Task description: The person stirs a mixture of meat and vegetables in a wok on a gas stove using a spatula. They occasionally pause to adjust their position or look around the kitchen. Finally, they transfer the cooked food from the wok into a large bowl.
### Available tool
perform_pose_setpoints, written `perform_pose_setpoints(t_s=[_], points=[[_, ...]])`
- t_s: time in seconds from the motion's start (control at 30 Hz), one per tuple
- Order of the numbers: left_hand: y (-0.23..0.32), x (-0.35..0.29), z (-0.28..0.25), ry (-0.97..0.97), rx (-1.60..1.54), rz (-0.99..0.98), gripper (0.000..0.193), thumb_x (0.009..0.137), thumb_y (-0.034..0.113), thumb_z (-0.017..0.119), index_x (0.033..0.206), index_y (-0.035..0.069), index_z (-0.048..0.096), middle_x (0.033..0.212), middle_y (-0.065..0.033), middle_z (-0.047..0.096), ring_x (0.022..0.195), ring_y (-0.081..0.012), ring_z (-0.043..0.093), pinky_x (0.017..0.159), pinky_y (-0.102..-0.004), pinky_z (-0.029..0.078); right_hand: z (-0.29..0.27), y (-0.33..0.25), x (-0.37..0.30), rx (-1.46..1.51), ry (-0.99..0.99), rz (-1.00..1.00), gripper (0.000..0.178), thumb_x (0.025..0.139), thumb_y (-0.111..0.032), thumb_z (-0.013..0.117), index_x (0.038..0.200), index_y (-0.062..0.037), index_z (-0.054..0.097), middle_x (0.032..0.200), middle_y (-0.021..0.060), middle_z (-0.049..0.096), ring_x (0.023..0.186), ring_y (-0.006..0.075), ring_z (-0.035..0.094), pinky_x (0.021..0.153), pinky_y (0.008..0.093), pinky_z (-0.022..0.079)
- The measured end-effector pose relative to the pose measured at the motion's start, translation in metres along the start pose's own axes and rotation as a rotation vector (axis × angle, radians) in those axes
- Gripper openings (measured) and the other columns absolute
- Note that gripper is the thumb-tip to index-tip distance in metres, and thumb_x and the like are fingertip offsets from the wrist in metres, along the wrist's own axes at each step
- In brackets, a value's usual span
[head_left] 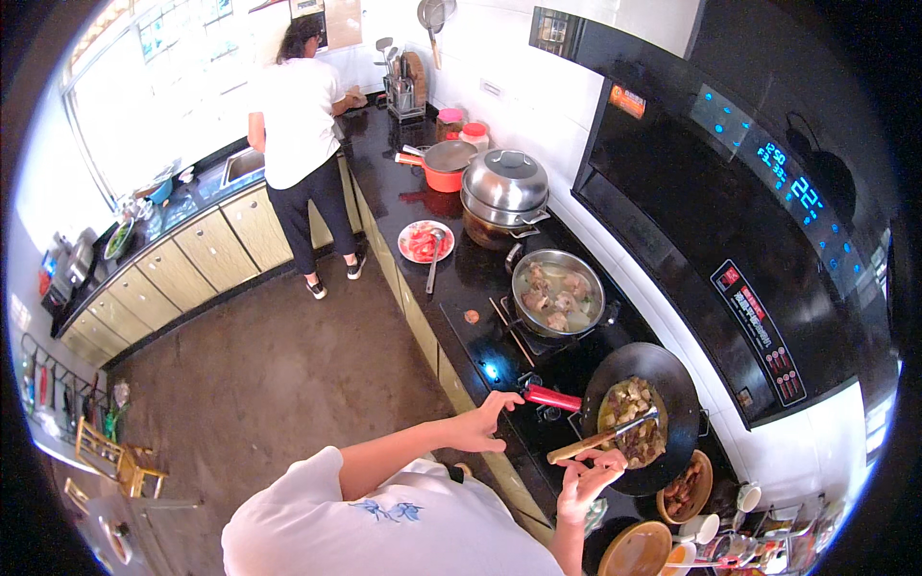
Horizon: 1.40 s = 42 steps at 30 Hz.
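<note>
Wok point(678, 384) on stove point(471, 342), with left grip point(480, 424) spread just beside red handle point(554, 397) and right grip point(584, 485) near wooden-handled spatula point(582, 446), closure unclear: best steadied firmly while gently turning chunks point(645, 449).

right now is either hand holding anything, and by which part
The left hand holds nothing, open near the red wok handle. The right hand is curled beside the wooden spatula handle; whether it grips anything cannot be told.
</note>
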<state>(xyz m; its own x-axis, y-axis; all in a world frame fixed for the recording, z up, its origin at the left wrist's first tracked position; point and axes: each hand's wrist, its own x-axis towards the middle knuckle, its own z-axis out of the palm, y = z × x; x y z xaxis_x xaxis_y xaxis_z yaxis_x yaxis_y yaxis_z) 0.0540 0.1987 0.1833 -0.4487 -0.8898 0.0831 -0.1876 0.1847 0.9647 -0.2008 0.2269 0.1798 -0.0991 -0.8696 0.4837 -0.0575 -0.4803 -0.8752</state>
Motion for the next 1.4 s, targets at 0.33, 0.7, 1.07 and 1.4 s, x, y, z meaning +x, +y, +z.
perform_pose_setpoints(t_s=[0.33, 0.7, 1.07, 1.4], points=[[-0.024, -0.005, -0.012, -0.054, -0.089, -0.109, 0.074, 0.082, 0.002, 0.069, 0.137, 0.009, 0.019, 0.115, -0.0115, 0.045, 0.075, -0.0158, 0.058, 0.068, -0.0316, 0.049, 0.017, 0.001, 0.002, -0.303, -0.021, 0.019, 0.082, 0.080, 0.000, 0.068, 0.149, -0.0028, 0.024, 0.135, 0.0153, 0.023, 0.101, 0.0225, 0.047, 0.068, 0.0347, 0.063], [-0.051, 0.006, -0.056, 0.094, 0.284, 0.406, 0.052, 0.077, 0.018, 0.073, 0.124, 0.012, 0.050, 0.118, -0.0098, 0.041, 0.107, -0.0278, 0.047, 0.093, -0.0421, 0.039, 0.050, -0.007, 0.029, -0.773, 0.098, -0.130, 0.034, 0.067, 0.015, 0.046, 0.091, -0.0052, 0.032, 0.102, 0.0128, 0.031, 0.094, 0.0265, 0.043, 0.088, 0.0475, 0.052], [-0.061, -0.023, -0.097, 0.141, 0.277, 0.151, 0.007, 0.071, 0.026, 0.072, 0.077, 0.022, 0.072, 0.107, -0.0038, 0.048, 0.110, -0.0313, 0.044, 0.092, -0.0463, 0.036, 0.123, -0.002, 0.041, -0.283, -0.115, -0.026, 0.059, 0.068, 0.018, 0.047, 0.123, -0.0052, 0.041, 0.119, 0.0112, 0.033, 0.085, 0.0174, 0.047, 0.063, 0.0286, 0.052], [-0.057, -0.015, -0.104, 0.169, -0.120, 0.126, 0.067, 0.080, 0.013, 0.076, 0.136, 0.012, 0.040, 0.109, -0.0089, 0.038, 0.091, -0.0204, 0.052, 0.080, -0.0377, 0.046, 0.146, -0.030, 0.046, -0.069, -0.317, 0.222, 0.102, 0.092, -0.008, 0.062, 0.158, -0.0193, -0.016, 0.163, 0.0207, 0.006, 0.093, 0.0241, 0.062, 0.059, 0.0311, 0.064]])
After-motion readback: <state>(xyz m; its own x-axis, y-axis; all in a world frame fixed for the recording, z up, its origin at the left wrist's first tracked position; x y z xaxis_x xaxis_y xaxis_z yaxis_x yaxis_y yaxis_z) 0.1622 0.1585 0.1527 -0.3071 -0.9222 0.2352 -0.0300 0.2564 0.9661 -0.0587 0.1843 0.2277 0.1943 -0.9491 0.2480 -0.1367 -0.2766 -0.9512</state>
